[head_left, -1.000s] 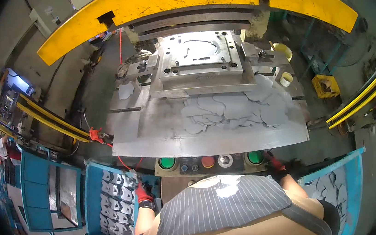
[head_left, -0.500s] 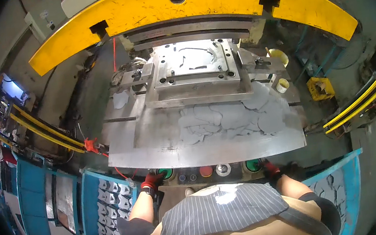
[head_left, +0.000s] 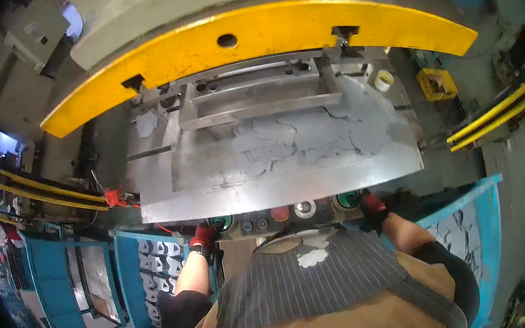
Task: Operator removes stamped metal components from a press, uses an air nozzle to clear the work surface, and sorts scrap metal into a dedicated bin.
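My left hand (head_left: 203,235), in a red and dark glove with a dark band at the wrist, reaches to the left green push button (head_left: 222,223) on the control panel below the press bed. My right hand (head_left: 373,206), gloved alike, is at the right green push button (head_left: 347,200). The fingers of both hands are dark and too small to make out. Beyond the panel, the yellow press ram (head_left: 273,30) stands low over the steel die (head_left: 258,93), hiding its upper face. Thin grey metal scraps (head_left: 298,137) lie on the press bed (head_left: 214,198).
A blue bin (head_left: 131,276) with several shaped metal parts stands at my left, another blue bin (head_left: 492,222) with grey sheet pieces at my right. Between the green buttons sits a red button (head_left: 279,214). Yellow guard rails (head_left: 52,191) flank the press; a yellow crate (head_left: 436,83) stands at right.
The yellow ram has come down over the die, whose bright top face was visible before. My view has shifted somewhat. Both hands stay at the green buttons.
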Demonstrator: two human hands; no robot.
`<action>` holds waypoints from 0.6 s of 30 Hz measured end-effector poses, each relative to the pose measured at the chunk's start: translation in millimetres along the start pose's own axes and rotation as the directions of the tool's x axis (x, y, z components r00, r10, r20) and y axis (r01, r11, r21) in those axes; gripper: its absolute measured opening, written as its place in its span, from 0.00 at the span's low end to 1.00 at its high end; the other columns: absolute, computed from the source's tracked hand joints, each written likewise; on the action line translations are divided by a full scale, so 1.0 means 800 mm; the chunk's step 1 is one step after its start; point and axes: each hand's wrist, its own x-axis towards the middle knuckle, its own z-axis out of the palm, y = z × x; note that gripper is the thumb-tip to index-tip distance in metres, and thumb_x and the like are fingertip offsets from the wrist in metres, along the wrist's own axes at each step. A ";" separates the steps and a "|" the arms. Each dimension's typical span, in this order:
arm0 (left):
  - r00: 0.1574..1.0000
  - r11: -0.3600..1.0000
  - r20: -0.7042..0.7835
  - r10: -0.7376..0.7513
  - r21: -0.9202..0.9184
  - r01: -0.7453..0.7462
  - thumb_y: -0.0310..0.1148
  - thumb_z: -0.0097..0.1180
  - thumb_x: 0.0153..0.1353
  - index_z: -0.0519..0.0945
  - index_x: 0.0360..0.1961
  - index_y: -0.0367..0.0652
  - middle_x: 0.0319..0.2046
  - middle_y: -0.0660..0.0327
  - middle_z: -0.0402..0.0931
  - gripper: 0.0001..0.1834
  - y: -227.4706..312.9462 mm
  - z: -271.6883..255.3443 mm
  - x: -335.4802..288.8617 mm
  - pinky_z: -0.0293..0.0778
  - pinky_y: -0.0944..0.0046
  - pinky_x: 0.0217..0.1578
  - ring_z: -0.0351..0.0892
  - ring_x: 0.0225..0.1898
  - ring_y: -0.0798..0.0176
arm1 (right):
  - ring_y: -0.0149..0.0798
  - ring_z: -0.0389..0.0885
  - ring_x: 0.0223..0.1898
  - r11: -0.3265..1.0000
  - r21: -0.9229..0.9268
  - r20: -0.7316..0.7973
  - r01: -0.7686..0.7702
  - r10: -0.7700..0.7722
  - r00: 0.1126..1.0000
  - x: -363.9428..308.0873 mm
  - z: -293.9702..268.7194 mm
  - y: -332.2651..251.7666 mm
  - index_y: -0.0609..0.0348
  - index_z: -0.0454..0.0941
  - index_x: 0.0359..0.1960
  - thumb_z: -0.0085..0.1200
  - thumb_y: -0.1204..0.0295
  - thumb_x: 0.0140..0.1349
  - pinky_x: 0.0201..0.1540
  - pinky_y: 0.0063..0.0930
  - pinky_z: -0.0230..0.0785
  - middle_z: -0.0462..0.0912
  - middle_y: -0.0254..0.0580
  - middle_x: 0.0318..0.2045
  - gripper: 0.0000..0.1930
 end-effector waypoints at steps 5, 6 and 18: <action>0.995 0.995 0.015 -0.095 -0.011 0.095 0.36 0.66 0.45 0.79 0.31 0.37 0.23 0.60 0.77 0.15 -0.041 0.006 0.047 0.70 0.64 0.21 0.74 0.21 0.67 | 0.44 0.71 0.49 0.796 -0.493 0.117 0.352 -0.340 0.933 0.100 -0.057 0.103 0.56 0.74 0.48 0.51 0.61 0.57 0.52 0.33 0.63 0.70 0.47 0.51 0.19; 0.994 0.993 0.026 -0.109 -0.035 0.109 0.35 0.66 0.46 0.79 0.30 0.37 0.23 0.60 0.76 0.14 -0.030 0.004 0.036 0.69 0.64 0.19 0.73 0.20 0.68 | 0.44 0.70 0.50 0.744 -0.552 0.151 0.375 -0.354 0.923 0.095 -0.055 0.096 0.54 0.72 0.50 0.49 0.61 0.58 0.53 0.34 0.61 0.70 0.47 0.52 0.19; 0.936 0.866 -0.351 0.009 -0.465 -0.183 0.42 0.45 0.59 0.72 0.46 0.42 0.36 0.55 0.77 0.19 -0.162 -0.011 -0.027 0.71 0.60 0.38 0.76 0.35 0.59 | 0.40 0.78 0.37 0.738 -0.672 -0.083 0.061 -0.157 0.984 -0.064 -0.053 -0.074 0.57 0.78 0.40 0.55 0.55 0.53 0.40 0.33 0.68 0.81 0.47 0.35 0.20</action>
